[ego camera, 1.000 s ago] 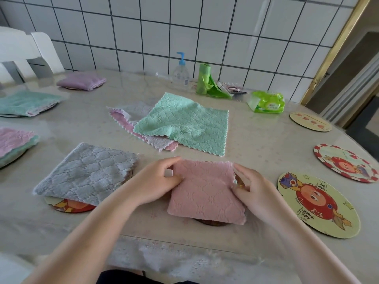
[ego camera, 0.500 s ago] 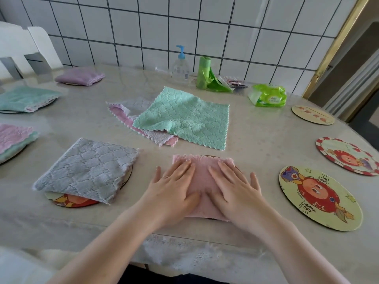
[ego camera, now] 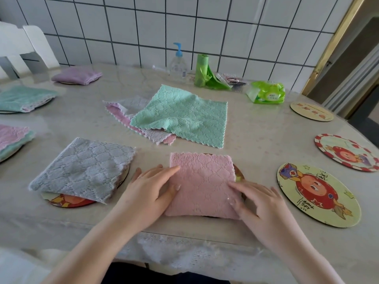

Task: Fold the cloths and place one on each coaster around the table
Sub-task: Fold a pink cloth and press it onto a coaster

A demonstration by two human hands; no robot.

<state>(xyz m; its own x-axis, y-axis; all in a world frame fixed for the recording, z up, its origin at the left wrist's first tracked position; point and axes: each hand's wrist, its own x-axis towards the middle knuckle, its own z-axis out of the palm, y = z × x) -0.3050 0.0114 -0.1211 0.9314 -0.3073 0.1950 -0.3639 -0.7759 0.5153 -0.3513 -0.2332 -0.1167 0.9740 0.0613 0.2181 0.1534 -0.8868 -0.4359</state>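
Observation:
A folded pink cloth lies on a coaster near the table's front edge, hiding most of it. My left hand rests flat on the cloth's left edge, fingers straight. My right hand lies flat on its lower right corner. A folded grey cloth covers the coaster to the left. In the table's middle lies a loose pile: a green cloth over a grey and a pink one. Bare coasters lie at the right.
Folded cloths on coasters sit at the left: pink over green, green, purple. At the back by the tiled wall stand a pump bottle, a green bag roll and a wipes pack. A white chair stands back left.
Both hands slid apart from the middle of the pink cloth to its left and right edges, smoothing it flat. A second ago they were holding the cloth's sides.

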